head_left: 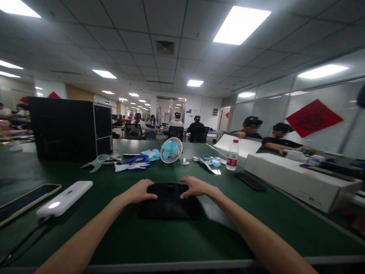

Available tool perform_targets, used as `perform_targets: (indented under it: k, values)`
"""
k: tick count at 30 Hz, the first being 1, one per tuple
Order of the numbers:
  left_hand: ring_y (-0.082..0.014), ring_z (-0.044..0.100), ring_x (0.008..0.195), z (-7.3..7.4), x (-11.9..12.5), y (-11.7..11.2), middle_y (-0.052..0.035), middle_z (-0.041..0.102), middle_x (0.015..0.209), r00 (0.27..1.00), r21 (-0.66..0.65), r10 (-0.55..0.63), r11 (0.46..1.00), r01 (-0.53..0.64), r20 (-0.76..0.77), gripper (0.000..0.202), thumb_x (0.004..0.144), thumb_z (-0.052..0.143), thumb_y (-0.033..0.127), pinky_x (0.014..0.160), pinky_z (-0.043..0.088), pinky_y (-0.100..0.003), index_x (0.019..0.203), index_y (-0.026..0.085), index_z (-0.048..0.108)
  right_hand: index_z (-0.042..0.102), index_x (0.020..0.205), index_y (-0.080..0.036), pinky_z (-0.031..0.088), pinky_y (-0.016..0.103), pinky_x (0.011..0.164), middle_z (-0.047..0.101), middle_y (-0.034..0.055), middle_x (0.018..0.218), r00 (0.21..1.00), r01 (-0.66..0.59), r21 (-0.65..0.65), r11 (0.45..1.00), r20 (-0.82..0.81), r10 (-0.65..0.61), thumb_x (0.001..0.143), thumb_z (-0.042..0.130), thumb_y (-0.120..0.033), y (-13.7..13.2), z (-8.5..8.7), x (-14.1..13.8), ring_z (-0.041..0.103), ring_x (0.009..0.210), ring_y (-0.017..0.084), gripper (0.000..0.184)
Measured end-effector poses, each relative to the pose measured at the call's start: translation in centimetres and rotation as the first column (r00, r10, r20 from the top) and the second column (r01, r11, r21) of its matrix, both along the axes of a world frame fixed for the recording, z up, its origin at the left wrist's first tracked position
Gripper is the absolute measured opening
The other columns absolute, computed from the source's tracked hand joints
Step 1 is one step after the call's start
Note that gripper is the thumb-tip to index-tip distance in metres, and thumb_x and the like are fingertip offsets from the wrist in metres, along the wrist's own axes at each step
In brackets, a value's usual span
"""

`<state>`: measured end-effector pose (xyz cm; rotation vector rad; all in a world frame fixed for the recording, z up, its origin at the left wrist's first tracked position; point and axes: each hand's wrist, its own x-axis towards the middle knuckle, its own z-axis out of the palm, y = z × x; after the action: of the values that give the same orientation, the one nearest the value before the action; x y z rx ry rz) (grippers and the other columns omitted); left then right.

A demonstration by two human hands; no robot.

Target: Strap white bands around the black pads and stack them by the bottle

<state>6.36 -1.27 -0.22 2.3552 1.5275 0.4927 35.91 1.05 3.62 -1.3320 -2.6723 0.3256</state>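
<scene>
On the green table in front of me lies a thin black flat panel (pixel 170 207), with a small dark raised part near its far edge. What kind of object it is I cannot make out. My left hand (pixel 141 191) grips its far left edge, thumb on top and fingers over the outer side. At the far right edge my right hand (pixel 196 187) holds it the same way. Beyond the panel stands a small white fan (pixel 171 150) with light blue blades, tilted. Blue and white gloves (pixel 132 163) lie to the fan's left.
A black computer case (pixel 65 129) stands at the left. Nearer lie a phone (pixel 27 199) and a white power bank (pixel 65 199) with a cable. To the right are a water bottle (pixel 232 155), a dark phone (pixel 250 181) and a long white box (pixel 296 182). Two people sit beyond the box.
</scene>
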Motion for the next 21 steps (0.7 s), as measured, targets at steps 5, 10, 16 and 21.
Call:
perform_targets:
  k: [5,10,16,21]
  values:
    - [-0.0287,0.049,0.118,0.4,-0.1,-0.3,-0.0128,0.053,0.129,1.0,-0.001,0.007,1.0,-0.007,-0.007,0.077,0.066,0.062,0.063,0.1,0.037,-0.036,0.125,0.015,0.054,0.056,0.126,-0.015,0.042,0.037,0.091,0.059,0.0125,0.121,0.999,-0.017,-0.04,0.999,-0.048,0.016,0.063,0.07,-0.056,-0.1,-0.5,0.3,0.054,0.108,0.03,0.076]
    - [-0.0292,0.049,0.118,0.2,-0.9,0.1,-0.011,0.054,0.13,0.999,-0.028,0.029,0.999,-0.028,0.019,0.077,0.063,0.064,0.064,0.099,0.037,-0.036,0.124,0.018,0.055,0.057,0.125,-0.015,0.043,0.036,0.089,0.058,0.0125,0.122,0.998,-0.018,-0.035,0.999,-0.056,0.016,0.065,0.068,-0.056,-0.6,-0.4,-0.5,0.054,0.109,0.029,0.073]
    - [-0.0291,0.05,0.116,0.1,-1.2,0.2,-0.0112,0.054,0.129,1.0,-0.052,0.018,0.998,-0.018,-0.002,0.081,0.061,0.065,0.065,0.097,0.039,-0.035,0.124,0.017,0.054,0.057,0.124,-0.017,0.042,0.036,0.09,0.057,0.0121,0.123,1.0,-0.009,-0.067,0.998,-0.016,0.008,0.065,0.069,-0.056,-1.4,0.3,-0.6,0.053,0.11,0.029,0.073]
    - [-0.0299,0.049,0.118,0.6,-1.0,-0.3,-0.0117,0.053,0.13,1.0,-0.057,0.026,0.998,-0.026,0.008,0.078,0.061,0.065,0.064,0.098,0.038,-0.037,0.123,0.018,0.055,0.056,0.126,-0.015,0.043,0.037,0.09,0.057,0.0131,0.123,0.999,-0.033,-0.057,0.998,-0.018,0.032,0.064,0.069,-0.057,-1.1,0.1,-0.5,0.054,0.109,0.03,0.076]
